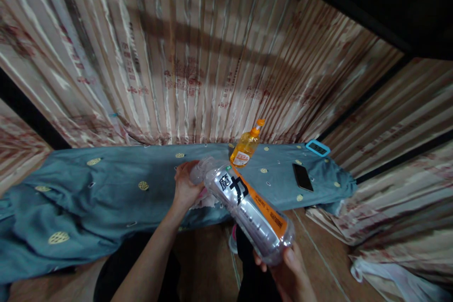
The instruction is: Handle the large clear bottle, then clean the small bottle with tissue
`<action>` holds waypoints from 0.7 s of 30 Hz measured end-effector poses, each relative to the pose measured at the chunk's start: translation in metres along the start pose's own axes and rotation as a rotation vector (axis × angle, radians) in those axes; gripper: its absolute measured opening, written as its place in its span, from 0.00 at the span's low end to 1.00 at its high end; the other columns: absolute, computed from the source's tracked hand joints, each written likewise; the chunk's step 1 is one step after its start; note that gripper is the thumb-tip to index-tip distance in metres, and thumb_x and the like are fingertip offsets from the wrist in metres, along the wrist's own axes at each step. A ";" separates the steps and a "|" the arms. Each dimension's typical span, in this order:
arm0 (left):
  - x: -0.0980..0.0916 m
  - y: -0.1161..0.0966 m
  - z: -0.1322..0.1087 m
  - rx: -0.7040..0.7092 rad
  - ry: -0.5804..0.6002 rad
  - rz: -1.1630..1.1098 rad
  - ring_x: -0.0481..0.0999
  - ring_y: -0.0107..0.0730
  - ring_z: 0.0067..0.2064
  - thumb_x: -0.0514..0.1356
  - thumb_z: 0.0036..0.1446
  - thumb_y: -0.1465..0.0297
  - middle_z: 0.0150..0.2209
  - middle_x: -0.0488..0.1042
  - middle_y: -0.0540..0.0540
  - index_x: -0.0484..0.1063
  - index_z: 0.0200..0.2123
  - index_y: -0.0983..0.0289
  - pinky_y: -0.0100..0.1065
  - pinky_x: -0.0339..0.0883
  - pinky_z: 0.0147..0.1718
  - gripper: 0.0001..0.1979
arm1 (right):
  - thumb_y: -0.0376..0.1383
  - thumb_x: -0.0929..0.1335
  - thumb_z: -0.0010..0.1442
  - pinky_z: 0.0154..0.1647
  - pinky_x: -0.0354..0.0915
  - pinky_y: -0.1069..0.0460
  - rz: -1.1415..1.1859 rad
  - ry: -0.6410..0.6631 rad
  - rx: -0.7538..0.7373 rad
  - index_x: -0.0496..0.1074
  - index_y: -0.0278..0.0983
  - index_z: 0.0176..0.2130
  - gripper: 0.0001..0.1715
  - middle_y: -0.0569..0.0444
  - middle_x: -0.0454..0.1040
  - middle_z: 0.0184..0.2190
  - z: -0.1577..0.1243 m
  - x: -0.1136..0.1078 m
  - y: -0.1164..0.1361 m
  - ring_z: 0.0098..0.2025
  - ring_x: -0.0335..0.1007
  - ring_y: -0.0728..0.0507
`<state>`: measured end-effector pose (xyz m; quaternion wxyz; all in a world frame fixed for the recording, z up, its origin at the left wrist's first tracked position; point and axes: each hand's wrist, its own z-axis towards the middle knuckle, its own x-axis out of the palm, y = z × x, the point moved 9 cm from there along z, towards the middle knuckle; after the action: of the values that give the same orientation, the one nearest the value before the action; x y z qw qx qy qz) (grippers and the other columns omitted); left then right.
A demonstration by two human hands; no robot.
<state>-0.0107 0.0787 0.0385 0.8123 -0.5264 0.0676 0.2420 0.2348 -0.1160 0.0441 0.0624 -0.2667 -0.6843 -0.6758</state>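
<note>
A large clear plastic bottle with a silver and orange label slants across the space in front of me. My right hand grips its base, low at the right. At the other end, my left hand is closed around the bottle's narrow clear neck end. Whether a cap is on is hidden by the fingers. Just below the neck, a pale pink crumpled cloth lies at the edge of the bench. Beyond the bottle an orange pump bottle of yellow liquid stands upright.
The bench has a blue-green patterned cover. On its right part lie a dark phone and a blue-framed digital clock. A pleated curtain hangs close behind. White plastic bags rest at the lower right.
</note>
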 end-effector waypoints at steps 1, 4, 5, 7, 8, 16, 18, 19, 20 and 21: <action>0.000 0.000 0.000 -0.001 -0.004 0.000 0.74 0.55 0.54 0.68 0.41 0.66 0.45 0.78 0.58 0.76 0.46 0.58 0.52 0.67 0.55 0.24 | 0.54 0.77 0.52 0.21 0.64 0.52 0.001 -0.006 -0.008 0.79 0.39 0.42 0.26 0.51 0.81 0.27 0.001 -0.001 0.000 0.23 0.73 0.43; -0.001 0.001 0.000 -0.008 -0.007 -0.003 0.74 0.55 0.54 0.68 0.41 0.66 0.46 0.78 0.58 0.76 0.46 0.57 0.52 0.67 0.55 0.25 | 0.53 0.78 0.51 0.21 0.65 0.52 -0.001 -0.045 -0.013 0.78 0.38 0.42 0.27 0.51 0.82 0.29 0.001 -0.004 0.001 0.24 0.74 0.44; -0.001 0.001 0.000 -0.010 -0.004 -0.003 0.74 0.55 0.54 0.68 0.40 0.66 0.46 0.78 0.58 0.76 0.47 0.57 0.53 0.67 0.55 0.25 | 0.53 0.78 0.51 0.22 0.65 0.52 -0.006 -0.052 -0.012 0.78 0.38 0.42 0.27 0.50 0.82 0.29 0.001 -0.004 0.001 0.24 0.74 0.44; 0.000 0.000 0.000 -0.010 0.004 0.000 0.74 0.56 0.55 0.68 0.41 0.66 0.46 0.78 0.59 0.76 0.46 0.58 0.53 0.67 0.56 0.25 | 0.53 0.78 0.50 0.22 0.65 0.52 -0.015 -0.054 -0.020 0.79 0.38 0.42 0.26 0.51 0.81 0.28 0.001 -0.004 0.003 0.24 0.74 0.43; 0.000 0.000 0.001 -0.008 0.008 0.003 0.74 0.56 0.55 0.68 0.41 0.66 0.46 0.78 0.59 0.76 0.46 0.58 0.53 0.67 0.56 0.25 | 0.53 0.78 0.50 0.22 0.65 0.52 -0.014 -0.050 -0.030 0.79 0.39 0.42 0.26 0.52 0.81 0.26 0.002 -0.004 0.005 0.24 0.74 0.43; -0.002 0.000 0.000 -0.007 0.003 0.004 0.74 0.54 0.55 0.68 0.42 0.67 0.45 0.79 0.57 0.76 0.45 0.57 0.52 0.67 0.56 0.23 | 0.53 0.77 0.53 0.22 0.65 0.50 -0.040 -0.021 -0.036 0.77 0.39 0.48 0.29 0.51 0.80 0.27 0.001 -0.012 0.003 0.24 0.74 0.42; -0.002 0.000 0.000 -0.004 0.001 0.002 0.74 0.54 0.55 0.68 0.42 0.67 0.46 0.79 0.57 0.76 0.45 0.56 0.52 0.67 0.57 0.23 | 0.53 0.77 0.53 0.23 0.66 0.51 -0.052 -0.016 -0.035 0.76 0.40 0.51 0.31 0.52 0.80 0.26 0.000 -0.015 0.003 0.25 0.74 0.41; -0.002 -0.001 0.000 -0.002 0.005 -0.001 0.74 0.54 0.55 0.68 0.41 0.67 0.46 0.79 0.57 0.76 0.45 0.56 0.52 0.67 0.57 0.23 | 0.53 0.77 0.53 0.24 0.66 0.51 -0.058 -0.012 -0.035 0.76 0.40 0.51 0.31 0.52 0.80 0.27 0.000 -0.015 0.003 0.26 0.74 0.42; -0.001 -0.001 0.000 -0.001 0.009 -0.003 0.74 0.54 0.55 0.68 0.41 0.67 0.46 0.78 0.58 0.76 0.45 0.57 0.52 0.67 0.57 0.23 | 0.53 0.77 0.53 0.24 0.66 0.51 -0.062 -0.007 -0.037 0.76 0.40 0.51 0.31 0.52 0.80 0.26 -0.001 -0.015 0.004 0.25 0.74 0.42; -0.001 -0.001 0.000 -0.003 0.012 -0.004 0.74 0.54 0.55 0.68 0.41 0.67 0.46 0.78 0.58 0.76 0.45 0.57 0.52 0.66 0.57 0.23 | 0.53 0.77 0.53 0.24 0.66 0.51 -0.065 -0.001 -0.040 0.76 0.40 0.50 0.31 0.52 0.80 0.26 -0.001 -0.014 0.005 0.25 0.74 0.42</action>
<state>-0.0113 0.0779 0.0397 0.8114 -0.5293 0.0709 0.2375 0.2486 -0.1211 0.0425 0.0346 -0.2460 -0.6790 -0.6909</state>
